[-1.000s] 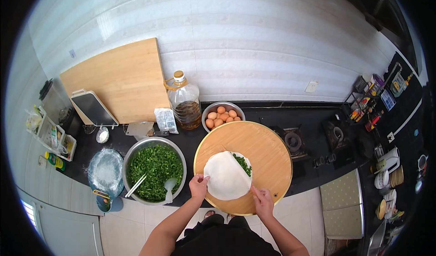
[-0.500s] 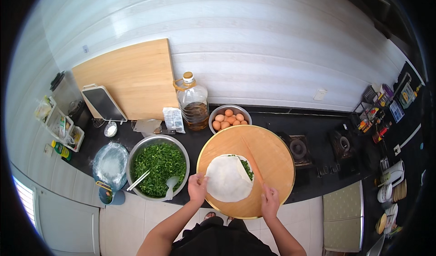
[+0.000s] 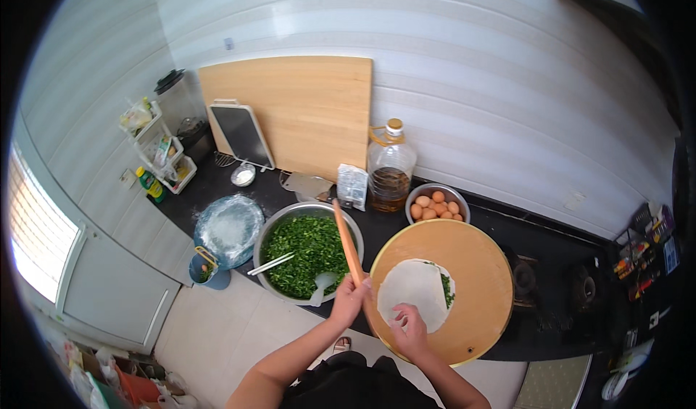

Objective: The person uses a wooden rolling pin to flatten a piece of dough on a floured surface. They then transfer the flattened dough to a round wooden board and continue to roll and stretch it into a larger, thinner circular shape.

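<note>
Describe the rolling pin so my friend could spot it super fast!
Find the big round board on the black counter. By its left edge, the person's left hand grips the rolling pin, which slants past the bowl of greens. It's thick and orange-brown, unlike the thin white chopsticks in that bowl.

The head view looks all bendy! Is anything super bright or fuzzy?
In the head view, lines on the wall curve, fisheye-style; in the head view, the window at left glares bright; in the head view, the colourful things near the right rim look fuzzy, while the rolling pin looks clearer.
</note>
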Available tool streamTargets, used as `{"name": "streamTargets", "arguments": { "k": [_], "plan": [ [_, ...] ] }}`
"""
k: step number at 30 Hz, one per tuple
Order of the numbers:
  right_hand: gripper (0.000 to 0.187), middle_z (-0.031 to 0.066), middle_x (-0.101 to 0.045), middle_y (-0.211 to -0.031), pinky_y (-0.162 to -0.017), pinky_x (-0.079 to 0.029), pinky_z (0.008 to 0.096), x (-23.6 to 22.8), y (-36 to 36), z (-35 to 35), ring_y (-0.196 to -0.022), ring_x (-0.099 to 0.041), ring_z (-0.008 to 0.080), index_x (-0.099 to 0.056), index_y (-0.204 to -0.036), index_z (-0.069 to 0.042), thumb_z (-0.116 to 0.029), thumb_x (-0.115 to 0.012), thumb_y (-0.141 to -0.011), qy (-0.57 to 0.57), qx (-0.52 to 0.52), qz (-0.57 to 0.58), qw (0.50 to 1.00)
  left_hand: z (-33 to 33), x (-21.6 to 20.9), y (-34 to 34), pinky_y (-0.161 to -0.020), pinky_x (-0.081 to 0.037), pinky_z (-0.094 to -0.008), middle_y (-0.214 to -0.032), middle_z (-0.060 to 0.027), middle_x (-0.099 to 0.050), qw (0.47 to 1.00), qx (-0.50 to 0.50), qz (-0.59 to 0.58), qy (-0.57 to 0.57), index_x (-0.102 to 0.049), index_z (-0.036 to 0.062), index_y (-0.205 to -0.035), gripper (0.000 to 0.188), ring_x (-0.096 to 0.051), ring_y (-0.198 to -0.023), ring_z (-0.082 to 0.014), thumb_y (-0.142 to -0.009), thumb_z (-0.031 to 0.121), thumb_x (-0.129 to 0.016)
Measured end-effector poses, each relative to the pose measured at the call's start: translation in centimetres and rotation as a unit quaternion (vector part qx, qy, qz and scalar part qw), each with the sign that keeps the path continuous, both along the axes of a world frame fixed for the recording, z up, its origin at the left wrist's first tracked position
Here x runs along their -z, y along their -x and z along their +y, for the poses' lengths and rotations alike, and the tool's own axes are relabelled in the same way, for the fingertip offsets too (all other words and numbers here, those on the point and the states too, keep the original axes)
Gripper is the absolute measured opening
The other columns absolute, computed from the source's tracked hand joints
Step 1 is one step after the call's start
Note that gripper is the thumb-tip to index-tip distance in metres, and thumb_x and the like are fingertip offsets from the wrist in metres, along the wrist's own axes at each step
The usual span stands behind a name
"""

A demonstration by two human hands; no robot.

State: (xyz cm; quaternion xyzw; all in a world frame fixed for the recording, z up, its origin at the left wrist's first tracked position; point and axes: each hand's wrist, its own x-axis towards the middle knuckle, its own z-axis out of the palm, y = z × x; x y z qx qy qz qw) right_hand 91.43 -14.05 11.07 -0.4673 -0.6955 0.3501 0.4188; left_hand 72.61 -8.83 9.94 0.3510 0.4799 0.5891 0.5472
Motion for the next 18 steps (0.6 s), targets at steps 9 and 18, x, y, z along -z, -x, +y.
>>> {"name": "streamTargets", "arguments": {
  "k": [9, 18],
  "plan": [
    [0.040, 0.0096, -0.058, -0.118, -0.073, -0.048, 0.0299, 1.3, 0.5, 2.7, -0.089, -0.059, 0.0183, -0.050, -0.127, -0.003, -0.005, -0.059, -0.088, 0.040, 0.083, 0.012, 0.996, -0.7, 2.7, 16.0, -0.071, -0.049, -0.0390, -0.082, -0.0162, -0.060, 0.896, -0.042, 0.440, 0.037, -0.063, -0.0019, -0.101, 0.029, -0.060, -0.075, -0.0297, -0.082, 0.017, -0.073],
    [0.038, 0.0089, -0.053, -0.127, -0.077, -0.046, 0.0283, 1.3, 0.7, 2.0, -0.095, -0.055, 0.0164, -0.049, -0.128, -0.005, -0.004, -0.056, -0.091, 0.074, 0.121, 0.002, 0.990, 3.0, 7.2, 13.6, -0.078, -0.048, -0.0413, -0.089, -0.0178, -0.057, 0.889, 0.112, 0.444, 0.027, -0.064, 0.0000, -0.103, 0.032, -0.059, -0.084, -0.0335, -0.082, 0.023, -0.074]
  ]
}}
